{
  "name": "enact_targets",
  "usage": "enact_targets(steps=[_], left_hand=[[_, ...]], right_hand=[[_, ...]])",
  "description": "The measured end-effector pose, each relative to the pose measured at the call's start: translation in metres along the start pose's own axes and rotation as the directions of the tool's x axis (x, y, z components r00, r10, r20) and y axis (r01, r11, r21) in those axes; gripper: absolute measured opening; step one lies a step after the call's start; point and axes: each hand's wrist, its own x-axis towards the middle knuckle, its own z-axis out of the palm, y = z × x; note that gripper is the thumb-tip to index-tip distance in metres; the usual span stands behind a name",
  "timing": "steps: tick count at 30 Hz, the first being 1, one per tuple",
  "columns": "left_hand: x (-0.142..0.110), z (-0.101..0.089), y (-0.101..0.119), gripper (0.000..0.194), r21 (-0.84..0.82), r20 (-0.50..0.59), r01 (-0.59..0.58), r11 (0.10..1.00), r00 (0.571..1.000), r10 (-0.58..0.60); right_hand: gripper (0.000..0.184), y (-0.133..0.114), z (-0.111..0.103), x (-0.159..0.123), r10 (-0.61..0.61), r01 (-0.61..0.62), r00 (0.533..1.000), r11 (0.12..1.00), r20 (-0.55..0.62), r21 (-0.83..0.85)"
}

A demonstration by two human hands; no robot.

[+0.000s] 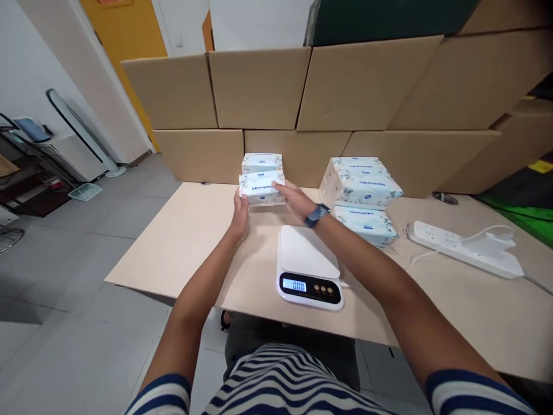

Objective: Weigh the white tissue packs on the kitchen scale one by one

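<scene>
Between my two hands is a white and pale blue tissue pack point(261, 185), gripped at both ends. My left hand point(241, 214) wraps its left end, thumb on the front. My right hand point(295, 199), with a dark watch on the wrist, holds the right end. Directly behind it sits another tissue pack point(261, 159) of the same print. Nearer to me, a white kitchen scale point(309, 251) has a bare platform and a lit display reading 0.00. To the right of the scale, several more tissue packs point(363, 184) are stacked, partly hidden by my right forearm.
A wall of cardboard boxes point(259, 89) lines the back of the table point(173, 242). On the right lies a white power strip point(466, 248) with a plug and cables. The floor at left holds a black rack point(38, 167) and a small basket point(85, 192).
</scene>
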Motion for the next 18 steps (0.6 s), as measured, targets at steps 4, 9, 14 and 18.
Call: enact_targets(steps=[4, 9, 14, 18], left_hand=[[-0.045, 0.005, 0.043, 0.102, 0.064, 0.181, -0.23, 0.971, 0.96, 0.215], [-0.098, 0.02, 0.062, 0.09, -0.053, 0.441, -0.072, 0.996, 0.893, 0.088], [-0.126, 0.042, 0.034, 0.09, -0.119, 0.497, 0.239, 0.964, 0.855, -0.15], [-0.129, 0.049, 0.02, 0.083, -0.094, 0.441, 0.31, 0.946, 0.865, -0.24]], right_hand=[[0.075, -0.051, -0.047, -0.062, -0.065, 0.063, 0.998, 0.994, 0.021, 0.094], [0.082, -0.047, -0.081, -0.15, 0.035, -0.051, 0.986, 0.994, -0.161, -0.097], [0.091, 0.007, -0.086, -0.199, 0.21, -0.264, 0.914, 0.957, -0.346, -0.116], [0.091, 0.025, -0.091, -0.21, 0.227, -0.281, 0.912, 0.952, -0.341, -0.12]])
